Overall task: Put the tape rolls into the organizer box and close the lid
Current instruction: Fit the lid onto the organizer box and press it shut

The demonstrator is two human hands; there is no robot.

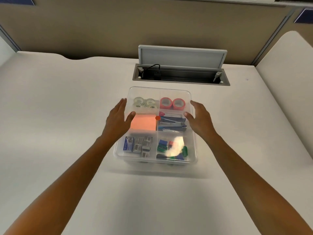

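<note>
Organizer box (193, 133): clear, six compartments, clear lid (158, 90) on top, centre of white desk (59, 116) | clear tape rolls (144, 102) far-left cell, pink tape rolls (172, 103) far-right cell | open cable hatch (181, 65) behind box | long axis runs away from person | left hand (118, 118), right hand (199, 118): spread, flanking lid edges, contact unclear.

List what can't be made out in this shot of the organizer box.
Head view only:
- Lid latching: clear plastic; can't tell if it's snapped shut.
- Near-right compartment: glare washes out some clips.
- Staple boxes: print too small to read.
- Left hand, right hand: contact with the lid unclear.
- Blue signs: cut off by frame edges.
</note>
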